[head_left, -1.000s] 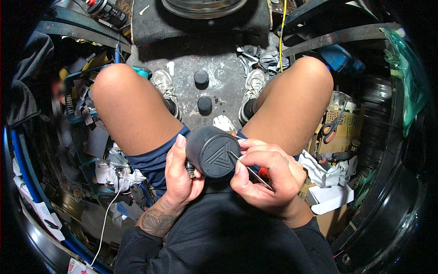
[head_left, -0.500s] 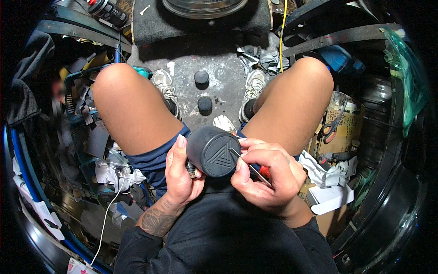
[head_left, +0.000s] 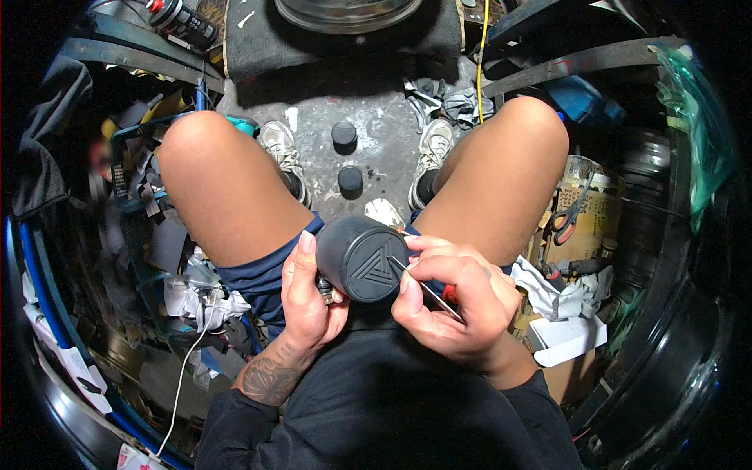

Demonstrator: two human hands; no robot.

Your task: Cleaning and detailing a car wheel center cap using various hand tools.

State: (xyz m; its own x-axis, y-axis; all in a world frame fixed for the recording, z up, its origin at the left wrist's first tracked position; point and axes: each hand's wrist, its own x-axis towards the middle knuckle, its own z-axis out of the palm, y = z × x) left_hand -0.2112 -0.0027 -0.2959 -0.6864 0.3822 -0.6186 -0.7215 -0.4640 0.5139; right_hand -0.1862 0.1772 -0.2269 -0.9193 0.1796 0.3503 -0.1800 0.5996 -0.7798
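Note:
A black cylindrical cap, with a raised triangular line emblem on its flat end, is tilted toward me above my lap. My left hand closes on its left side, thumb up along the edge; a small dark metallic piece shows by these fingers. My right hand pinches a thin pointed metal tool, whose tip reaches the right side of the emblem. Its other fingers lie behind the cap's right edge, partly hidden. Something red shows under the right palm.
Two small black caps stand on the grey floor between my shoes. Ahead is a dark-covered bench bearing a round rim. Scissors and crumpled paper lie at right, a crowded bin at left. A white cable runs lower left.
The cap and both hands have shifted very slightly left in the picture, as has the floor. The grip on cap and tool is the same, and the tool's tip remains at the emblem.

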